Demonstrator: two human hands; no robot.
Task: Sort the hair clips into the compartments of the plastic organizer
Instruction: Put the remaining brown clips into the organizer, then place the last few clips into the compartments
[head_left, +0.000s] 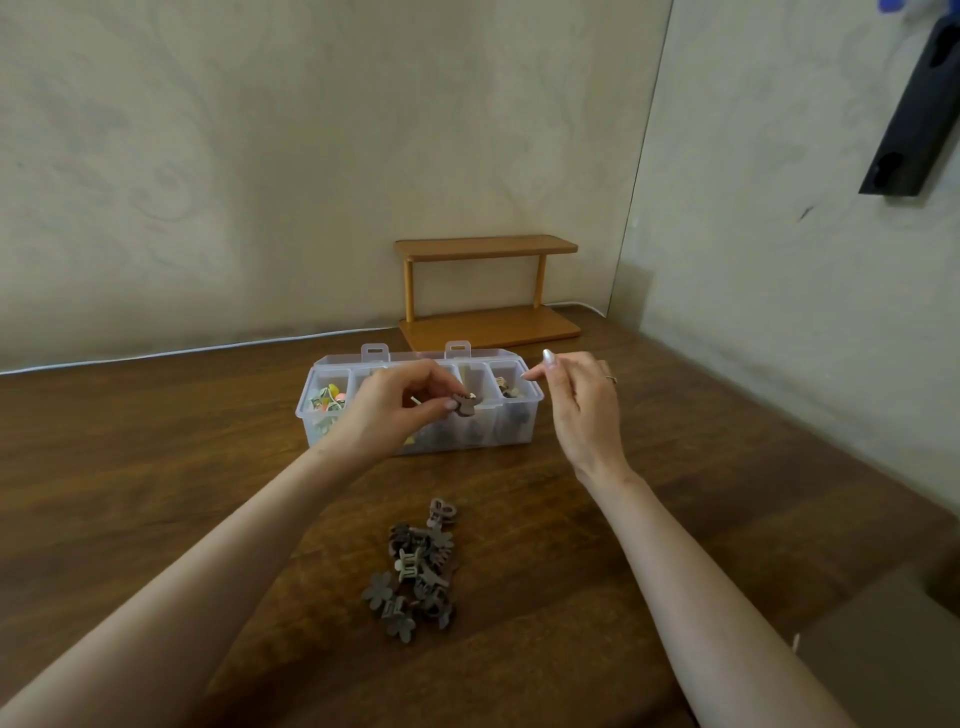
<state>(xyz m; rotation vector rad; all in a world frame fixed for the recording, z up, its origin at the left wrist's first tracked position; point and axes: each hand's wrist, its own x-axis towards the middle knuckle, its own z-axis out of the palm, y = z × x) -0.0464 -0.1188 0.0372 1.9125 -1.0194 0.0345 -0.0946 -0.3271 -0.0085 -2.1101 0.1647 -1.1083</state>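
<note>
A clear plastic organizer (519, 423) with several compartments stands on the wooden table. Its left compartment holds colourful clips (327, 401); the right one holds brown clips (506, 388). My left hand (387, 408) hovers over the organizer's middle, pinching a small brown hair clip (464, 405) between thumb and fingers. My right hand (579, 402) is just right of the organizer, fingers apart, holding nothing. A pile of brown and grey hair clips (415, 569) lies on the table nearer to me, between my forearms.
A small two-tier wooden shelf (485, 291) stands behind the organizer against the wall. A white cable (182, 352) runs along the table's back edge. The wall corner closes in at right, with a dark object (914, 119) hanging there.
</note>
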